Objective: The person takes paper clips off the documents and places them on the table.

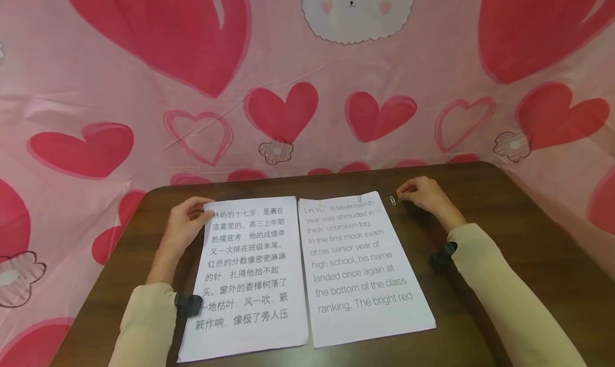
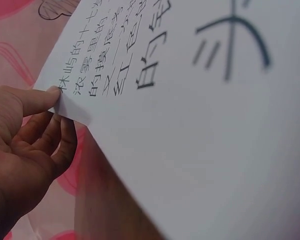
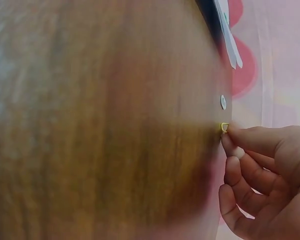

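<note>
Right hand pinching looped yellow paperclip, wood-grain table

I see a yellow clip, a white clip and white sheets printed in black; my feed gives me a dark brown, wood-grained desk, pink cloth patterned with red hearts, beige sleeves and black wrist devices.

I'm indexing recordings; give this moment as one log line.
left hand: pinches Chinese page by corner | right hand: pinches yellow clip | white paperclip: on table
</note>
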A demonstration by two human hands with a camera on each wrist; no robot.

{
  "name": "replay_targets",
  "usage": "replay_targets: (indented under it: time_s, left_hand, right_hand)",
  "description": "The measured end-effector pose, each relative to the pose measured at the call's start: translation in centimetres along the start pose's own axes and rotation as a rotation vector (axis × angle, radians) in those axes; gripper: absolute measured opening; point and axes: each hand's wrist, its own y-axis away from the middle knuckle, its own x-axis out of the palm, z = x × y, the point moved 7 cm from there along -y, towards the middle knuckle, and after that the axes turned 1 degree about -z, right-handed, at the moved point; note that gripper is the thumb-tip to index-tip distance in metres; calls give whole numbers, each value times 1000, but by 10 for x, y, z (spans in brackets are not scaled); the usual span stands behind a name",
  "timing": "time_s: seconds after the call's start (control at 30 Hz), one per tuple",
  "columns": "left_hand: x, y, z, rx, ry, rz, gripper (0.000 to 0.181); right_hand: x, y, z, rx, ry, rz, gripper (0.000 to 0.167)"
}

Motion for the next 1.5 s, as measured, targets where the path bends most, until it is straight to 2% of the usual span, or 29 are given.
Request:
replay_targets:
  time_s: [0.27, 0.47, 0.83, 1.17, 1.5]
  left_hand:
    - [0, -1, 1, -9, -4, 0, 28]
    - [2, -4, 1, 3, -10, 11, 28]
    - [3, -5, 4, 11, -42, 31, 28]
    - [3, -6, 4, 14, -59, 19, 29]
    - [7, -13, 4, 8, -104, 48, 32]
  right_hand:
    - [1, -3, -4, 23, 4, -21, 29]
    - [3, -3, -2, -12, 40, -52, 26]
    - [6, 0, -3, -13, 36, -60, 28]
    - [0, 1, -2, -8, 17, -72, 30]
    - [-7, 5, 2, -41, 1, -127, 31]
